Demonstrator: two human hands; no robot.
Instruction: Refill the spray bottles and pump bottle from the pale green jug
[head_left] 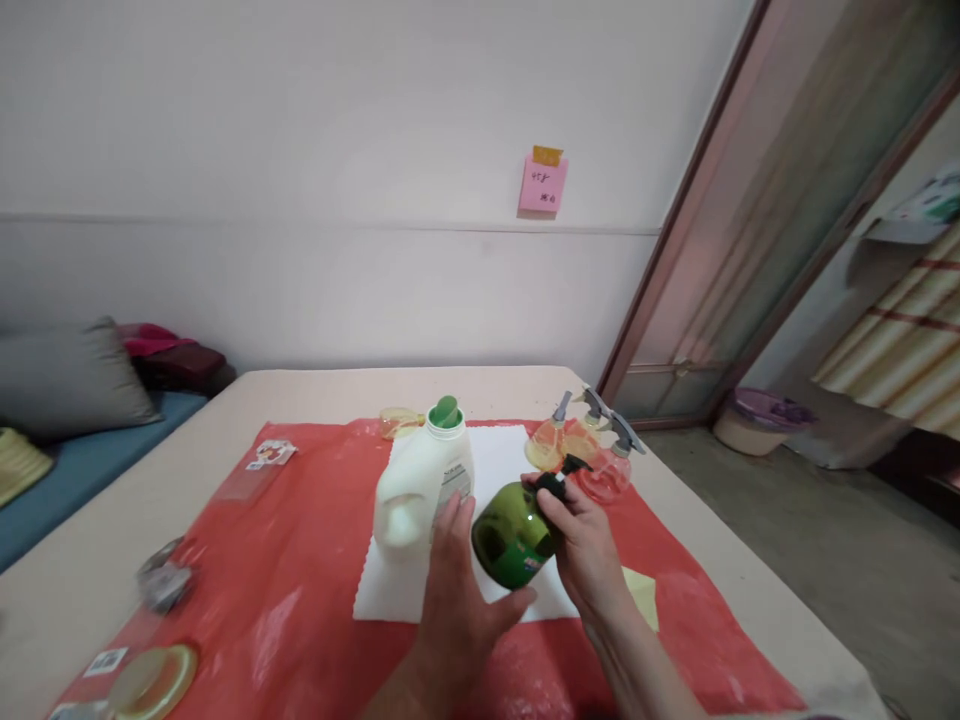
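My right hand grips a green pump bottle around its neck, just under the black pump head. The bottle is tilted, with its base pointing left. Beside that base is my left hand, fingers and thumb spread apart; whether the thumb touches the bottle I cannot tell. Behind my left hand, a large white jug with a handle stands upright, a green piece in its mouth. Under the jug and bottle lies a white sheet.
Several clear pump bottles with grey heads cluster at the right. A red cover lies over the table. To the left are a round lid, a shiny crumpled item and a plastic packet. A yellow note lies near my right wrist.
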